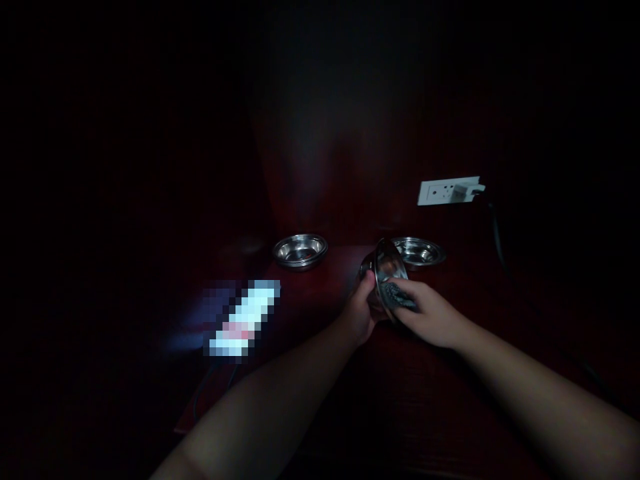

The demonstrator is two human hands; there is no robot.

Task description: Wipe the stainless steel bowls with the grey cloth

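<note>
A shiny metal bowl (393,260) is tilted on its side above the dark red table, its inside facing right. My left hand (361,307) grips it from the left, thumb on the outer wall near the rim. Inside the bowl's mouth, my right hand (430,310) has its fingers closed on a dark, mesh-like scrubbing pad (400,295), which lies against the inner wall. Part of the pad is hidden by those fingers. The bowl's underside is partly covered by my left hand.
Several stacked metal bowls (300,251) stand at the back left. More shallow metal bowls (419,252) sit behind the held one. A lit, blurred-out screen (245,319) lies left, with a cable below. A wall socket (450,191) with a plug and hanging cord (496,233) is at right.
</note>
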